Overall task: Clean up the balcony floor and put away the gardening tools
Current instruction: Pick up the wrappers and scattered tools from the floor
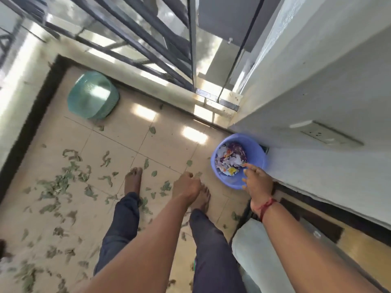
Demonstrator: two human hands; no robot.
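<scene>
Basin (229,181) of scraps sits right of centre, against the wall. Right hand (257,180) is nearer, fingers spread over the near rim, gripping nothing. Left hand (187,185) is curled; contents cannot be told. Leaves (59,185) litter the floor (118,149) at lower left.

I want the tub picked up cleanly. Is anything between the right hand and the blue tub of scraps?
Nothing visible. The right hand is at the near rim of the blue tub, fingers spread over it.
</scene>
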